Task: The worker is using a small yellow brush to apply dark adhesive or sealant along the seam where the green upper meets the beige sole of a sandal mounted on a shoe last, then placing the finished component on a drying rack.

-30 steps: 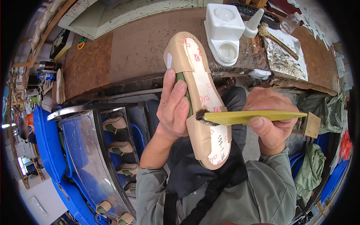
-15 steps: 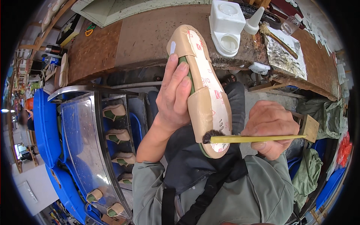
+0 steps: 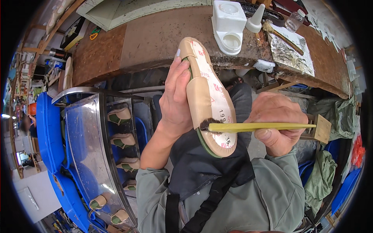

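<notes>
Yellow-handled brush (image 3: 241,127) against tan shoe (image 3: 210,95)

I see a long brown desk (image 3: 155,46) with dirty spots. A white plastic tub (image 3: 230,17), a white cone (image 3: 255,19) and a clear bottle (image 3: 295,20) are on it. An old brush (image 3: 287,40) lies on messy paper (image 3: 289,60). Near the desk, a metal rack (image 3: 77,90) holds tan and green shoes (image 3: 119,115) on its shelves.

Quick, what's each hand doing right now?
Left hand: closed, holding a tan-and-green shoe with a white underside.
Right hand: closed, holding a long yellow-handled, dark-bristled brush.
</notes>
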Action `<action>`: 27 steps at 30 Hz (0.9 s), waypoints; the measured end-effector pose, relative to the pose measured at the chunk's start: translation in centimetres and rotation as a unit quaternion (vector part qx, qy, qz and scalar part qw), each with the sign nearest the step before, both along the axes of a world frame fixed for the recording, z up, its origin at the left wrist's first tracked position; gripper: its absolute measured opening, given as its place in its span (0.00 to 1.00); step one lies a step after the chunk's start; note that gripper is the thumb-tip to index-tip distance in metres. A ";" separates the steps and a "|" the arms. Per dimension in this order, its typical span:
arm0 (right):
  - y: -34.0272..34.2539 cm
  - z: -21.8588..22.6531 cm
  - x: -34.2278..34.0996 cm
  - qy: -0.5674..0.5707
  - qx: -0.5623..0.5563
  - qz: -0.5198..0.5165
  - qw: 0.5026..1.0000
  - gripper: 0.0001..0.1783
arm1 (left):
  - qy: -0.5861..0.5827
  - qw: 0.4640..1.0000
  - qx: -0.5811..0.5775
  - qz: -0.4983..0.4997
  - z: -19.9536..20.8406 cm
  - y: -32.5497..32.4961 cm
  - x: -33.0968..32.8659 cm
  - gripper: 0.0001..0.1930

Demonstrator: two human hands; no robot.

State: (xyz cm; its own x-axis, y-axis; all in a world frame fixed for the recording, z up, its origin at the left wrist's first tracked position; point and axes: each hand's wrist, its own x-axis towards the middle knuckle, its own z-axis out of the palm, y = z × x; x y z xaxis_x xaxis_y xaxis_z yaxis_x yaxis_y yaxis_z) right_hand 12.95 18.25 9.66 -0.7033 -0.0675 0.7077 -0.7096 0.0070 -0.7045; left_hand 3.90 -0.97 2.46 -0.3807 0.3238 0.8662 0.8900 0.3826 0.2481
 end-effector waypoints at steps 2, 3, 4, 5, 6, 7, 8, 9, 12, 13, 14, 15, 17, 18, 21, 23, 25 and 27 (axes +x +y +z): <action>0.0 0.2 0.2 0.005 0.011 0.006 1.000 0.09 | -0.010 1.000 0.002 -0.005 -0.1 -0.2 0.1 0.33; -0.1 0.2 0.4 0.007 0.012 0.004 1.000 0.09 | -0.018 1.000 -0.003 -0.010 -0.2 -0.3 0.3 0.34; -0.1 0.2 0.6 0.010 0.014 0.002 1.000 0.09 | -0.026 1.000 -0.009 -0.015 -0.2 -0.4 0.4 0.34; -0.2 0.2 0.7 0.009 0.016 0.002 1.000 0.09 | -0.026 1.000 -0.007 -0.015 -0.1 -0.5 0.7 0.34; -0.2 0.2 0.8 0.012 0.015 0.002 1.000 0.09 | -0.057 0.998 -0.014 -0.029 0.0 -0.6 1.0 0.36; -0.2 0.3 1.0 0.016 0.014 0.002 1.000 0.09 | -0.088 0.995 -0.022 -0.044 0.1 -0.7 1.3 0.37; -0.2 0.3 1.1 0.015 0.016 0.001 1.000 0.09 | -0.088 0.995 -0.020 -0.045 0.0 -0.8 1.4 0.37; -0.2 0.3 1.2 0.018 0.019 0.004 1.000 0.09 | -0.111 0.992 -0.019 -0.061 0.0 -0.8 1.5 0.38; -0.4 0.3 1.5 0.021 0.016 0.006 1.000 0.09 | -0.148 0.986 -0.016 -0.080 -0.4 -1.0 1.9 0.40; -0.5 0.3 1.6 0.022 0.009 0.005 1.000 0.09 | -0.162 0.983 -0.015 -0.081 -0.5 -1.1 2.1 0.41; -0.5 0.3 1.7 0.022 0.011 0.006 1.000 0.09 | -0.162 0.983 -0.013 -0.081 -0.4 -1.2 2.3 0.41; -0.6 0.3 1.8 0.021 0.008 0.007 1.000 0.09 | -0.178 0.981 -0.021 -0.080 -0.1 -1.3 2.5 0.42; -0.5 0.3 1.9 0.021 0.007 0.008 1.000 0.09 | -0.193 0.978 -0.028 -0.080 0.1 -1.4 2.8 0.42; -0.5 0.3 1.9 0.024 0.008 0.009 1.000 0.09 | -0.216 0.972 -0.032 -0.087 0.2 -1.4 3.0 0.43; -0.5 0.1 2.2 0.028 0.006 0.008 1.000 0.09 | -0.264 0.958 -0.035 -0.103 0.3 -1.3 3.5 0.43; -0.3 0.2 2.3 0.030 0.005 0.005 1.000 0.09 | -0.290 0.950 -0.033 -0.114 0.7 -1.2 3.9 0.43; -0.2 0.2 2.4 0.030 -0.001 0.005 1.000 0.09 | -0.448 0.877 -0.013 -0.175 1.4 -1.3 4.5 0.35; -0.2 0.2 2.5 0.028 -0.001 0.002 1.000 0.08 | -0.446 0.876 -0.019 -0.184 1.3 -1.2 4.7 0.35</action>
